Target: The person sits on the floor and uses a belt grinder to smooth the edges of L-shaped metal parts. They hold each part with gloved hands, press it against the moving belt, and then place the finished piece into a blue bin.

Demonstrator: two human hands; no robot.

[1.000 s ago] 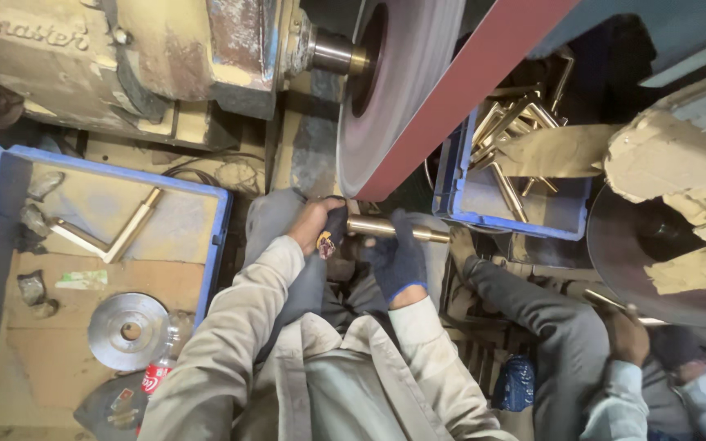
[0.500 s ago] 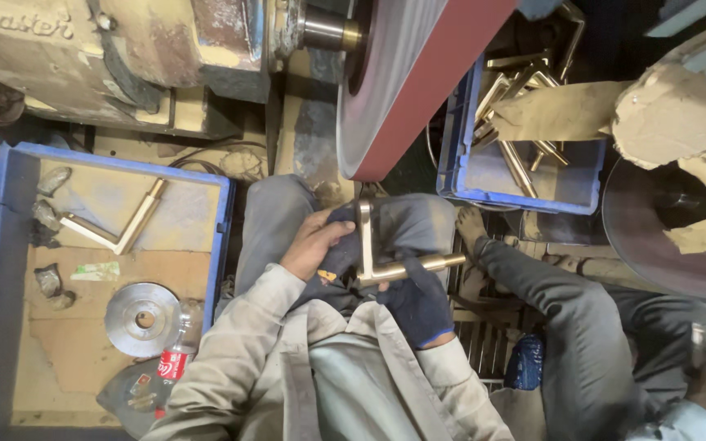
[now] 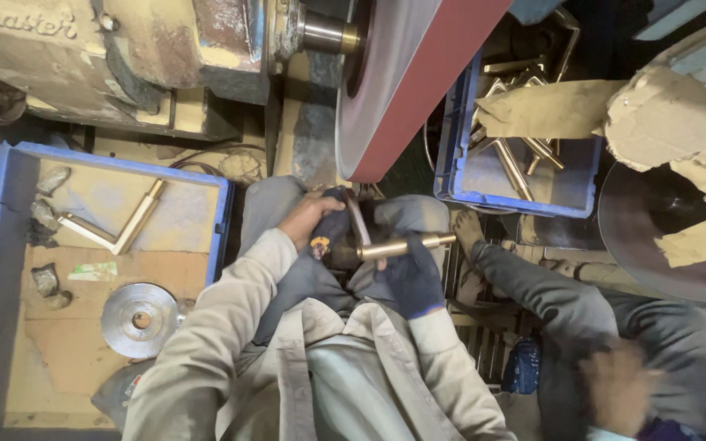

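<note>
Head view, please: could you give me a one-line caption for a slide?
Seated below a sanding belt, the bare left hand and gloved right hand hold an angled brass tube between two blue crates.

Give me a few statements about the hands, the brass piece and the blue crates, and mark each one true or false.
1. The right hand wears a dark blue glove. True.
2. The left hand is gloved as well. False: it is bare.
3. Both hands hold the L-shaped brass piece over the lap. True.
4. The brass piece is pressed against the red sanding belt. False: it is held below the belt, apart from it.
5. The blue crate on the left holds an angled brass part and a metal pulley disc. True.
6. The blue crate on the right has nothing in it. False: several brass parts lie in it.
</note>
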